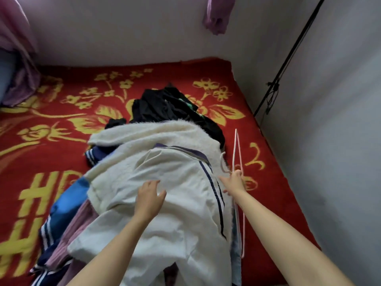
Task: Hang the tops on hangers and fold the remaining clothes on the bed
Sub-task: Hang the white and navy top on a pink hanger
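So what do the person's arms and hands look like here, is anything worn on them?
The left forearm and right forearm are bare: no sleeves or cuffs in view. The left hand and the right hand wear no gloves, and no watch, bracelet or ring can be made out, though the picture is a little soft.

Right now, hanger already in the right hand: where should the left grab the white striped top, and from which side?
Probably the dark-edged collar at the far end of the white top. Reach the left hand forward from the left and pinch it: the top lies spread on the pile, and the right hand holds the pink hanger at its right edge.
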Demonstrator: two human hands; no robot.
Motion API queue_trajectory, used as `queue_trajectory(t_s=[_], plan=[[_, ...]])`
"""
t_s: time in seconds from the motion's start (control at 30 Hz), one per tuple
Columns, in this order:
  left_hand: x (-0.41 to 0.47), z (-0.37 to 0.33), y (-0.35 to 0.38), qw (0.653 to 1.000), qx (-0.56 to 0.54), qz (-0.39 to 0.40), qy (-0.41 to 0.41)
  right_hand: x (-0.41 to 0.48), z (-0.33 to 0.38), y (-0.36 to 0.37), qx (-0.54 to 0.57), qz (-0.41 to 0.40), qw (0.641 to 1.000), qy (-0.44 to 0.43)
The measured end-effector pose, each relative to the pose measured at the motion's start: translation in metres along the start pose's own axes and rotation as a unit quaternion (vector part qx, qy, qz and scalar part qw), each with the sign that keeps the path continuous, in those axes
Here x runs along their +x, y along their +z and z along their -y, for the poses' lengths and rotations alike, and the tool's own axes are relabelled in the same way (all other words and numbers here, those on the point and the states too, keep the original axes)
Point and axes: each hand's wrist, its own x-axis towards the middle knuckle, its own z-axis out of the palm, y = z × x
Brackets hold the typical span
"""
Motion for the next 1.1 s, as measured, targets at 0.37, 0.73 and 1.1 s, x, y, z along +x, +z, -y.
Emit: queue_trajectory(t_s=[0.37, 0.73, 1.1], plan=[[0.027, -0.003, 0.007, 0.996, 0.003, -0.051, -0.071, 0.085, 0.023, 0.041, -0.127, 0.057, 0.989, -0.042], [0.013, -0.002, 0.006, 0.994, -0.004, -0.054, -0.091, 0.052, 0.014, 0.054, -0.040, -0.055, 0.987, -0.145], [-0.012, -0.022, -0.035, 0.968, -0.233, -0.059, -0.068, -0.064, 0.022, 0.040, 0.116, -0.003, 0.962, -0.248]])
